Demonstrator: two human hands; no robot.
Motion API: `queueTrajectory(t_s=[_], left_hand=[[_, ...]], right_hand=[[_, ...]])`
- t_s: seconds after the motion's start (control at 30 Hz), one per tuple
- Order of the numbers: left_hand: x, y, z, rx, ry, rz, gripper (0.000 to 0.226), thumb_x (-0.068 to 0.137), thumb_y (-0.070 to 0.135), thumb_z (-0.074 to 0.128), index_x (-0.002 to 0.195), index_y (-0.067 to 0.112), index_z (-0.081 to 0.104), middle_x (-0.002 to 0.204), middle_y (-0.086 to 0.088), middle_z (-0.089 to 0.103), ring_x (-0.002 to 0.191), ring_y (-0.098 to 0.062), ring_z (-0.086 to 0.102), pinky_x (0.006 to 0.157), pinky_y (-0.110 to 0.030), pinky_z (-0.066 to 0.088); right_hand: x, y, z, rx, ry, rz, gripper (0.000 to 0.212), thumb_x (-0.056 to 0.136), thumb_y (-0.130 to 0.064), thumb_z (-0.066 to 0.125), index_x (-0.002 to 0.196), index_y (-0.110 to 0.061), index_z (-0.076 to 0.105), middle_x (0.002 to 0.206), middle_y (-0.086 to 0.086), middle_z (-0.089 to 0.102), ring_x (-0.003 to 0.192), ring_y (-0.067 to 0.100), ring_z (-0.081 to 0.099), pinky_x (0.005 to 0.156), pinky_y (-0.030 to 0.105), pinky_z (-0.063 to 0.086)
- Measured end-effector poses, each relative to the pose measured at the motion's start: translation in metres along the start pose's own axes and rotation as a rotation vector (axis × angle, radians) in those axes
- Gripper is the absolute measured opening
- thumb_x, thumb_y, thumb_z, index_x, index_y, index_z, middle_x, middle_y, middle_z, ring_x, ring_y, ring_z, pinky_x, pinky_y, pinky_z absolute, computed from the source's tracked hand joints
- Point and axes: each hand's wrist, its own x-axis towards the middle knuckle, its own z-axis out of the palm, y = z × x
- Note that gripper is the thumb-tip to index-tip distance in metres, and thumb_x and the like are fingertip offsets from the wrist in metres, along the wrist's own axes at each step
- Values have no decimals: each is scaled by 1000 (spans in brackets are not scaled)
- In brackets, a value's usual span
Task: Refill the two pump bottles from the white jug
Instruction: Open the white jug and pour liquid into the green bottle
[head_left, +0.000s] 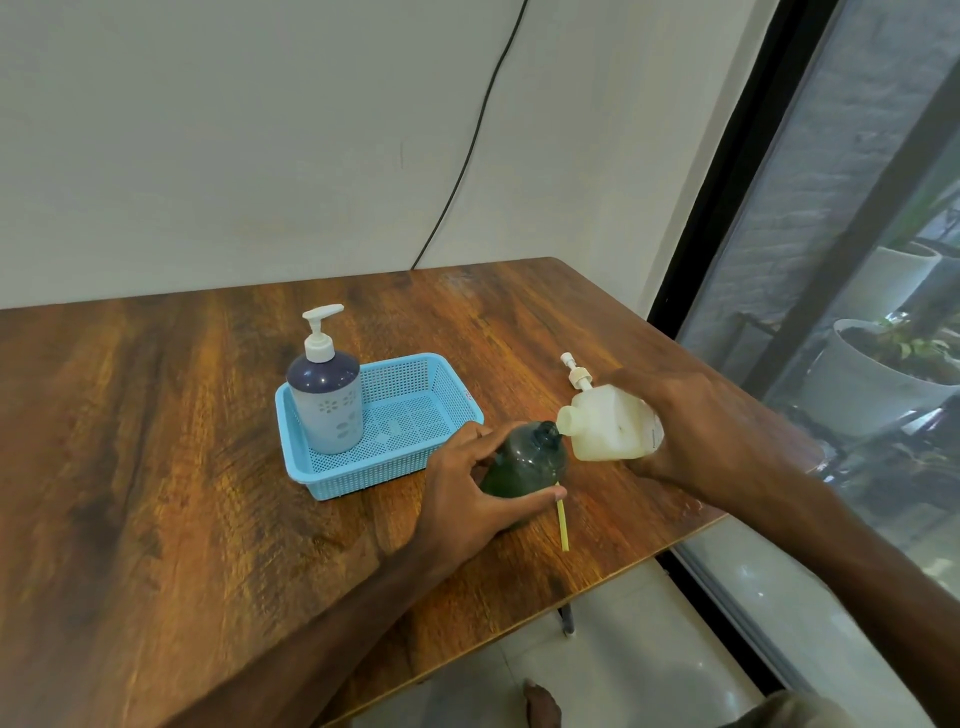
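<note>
Jug, white, tipped on its side in the air, spout pointing left and meeting the open mouth of the green bottle. Contact or a hair's gap, cannot tell. No stream visible.

Right hand grasps the jug from the back and right, fingers wrapped round its body; fingertips hidden behind it.

Green bottle: dark, see-through, cap off, on the table just off the basket's near right corner. Left hand grips it from the left, thumb curled across the near side, fingers round the far side.

Pump, white, lies loose on the table just behind the jug, apart from both bottles. Thin yellow tube lies on the table beside the left thumb, running toward the near edge; whether it joins anything, cannot tell.

Blue bottle, white pump screwed on, stands upright in the left end of the basket, a light blue mesh tray left of and behind the green bottle. The hands are not touching either one.

Table is dark wood grain, pushed against a plain wall. Black cable runs down the wall to the table's back edge. Window on the right, white pots with plants beyond the glass. A bare foot on the tiled floor below the table edge.
</note>
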Motion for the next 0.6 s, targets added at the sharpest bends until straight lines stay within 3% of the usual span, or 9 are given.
queueTrajectory(t_s=[0.6], left_hand=[[-1, 0, -1, -4, -2, 5, 82, 65, 57, 92, 138, 36, 63, 118, 14, 64, 112, -4, 59, 86, -12, 54]], right_hand=[[1, 2, 0, -5, 15, -25, 76, 77, -37, 85, 145, -30, 51, 136, -5, 62, 127, 17, 55, 97, 41, 53]])
